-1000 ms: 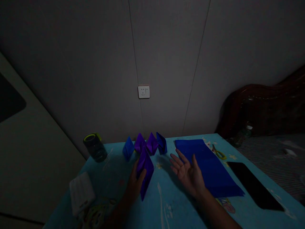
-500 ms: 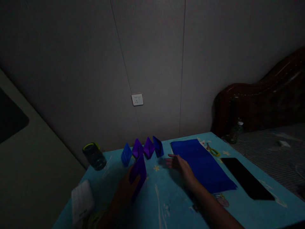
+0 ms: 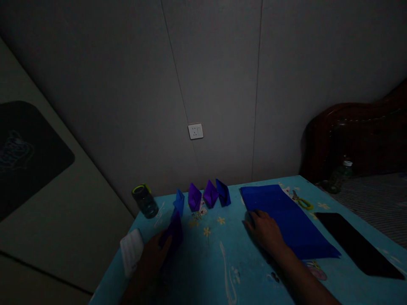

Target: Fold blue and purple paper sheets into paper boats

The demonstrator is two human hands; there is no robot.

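Folded purple paper piece: the dark purple, pointed piece of folded paper (image 3: 175, 232) is in the left hand, above the left part of the table, in front of the standing paper pieces.
Left hand: the left hand (image 3: 156, 250) is closed around this piece, with the thumb on the near side; the other fingers are mostly hidden behind the paper.
Right hand: the right hand (image 3: 267, 231) has the palm turned down, the fingers a little bent and the thumb apart from them. I see nothing grasped in it. It is at the left edge of the blue paper; whether the fingertips touch it, I cannot tell.
Blue paper: the flat, rectangular, deep blue paper (image 3: 288, 224) lies on the right side of the table.
Standing row: a light blue folded paper piece (image 3: 179, 201), two purple folded paper pieces (image 3: 194, 197) and a dark blue folded paper piece (image 3: 223, 193) stand near the wall.
Right edge: yellow-handled scissors (image 3: 304, 203) and a black, flat, long object (image 3: 358, 243) lie beyond the blue paper.
Left edge: a dark, see-through cup with yellow-green rim (image 3: 146, 202) and a white, soft-looking pack (image 3: 132, 250).
Table: light blue flowered cover (image 3: 208, 267).
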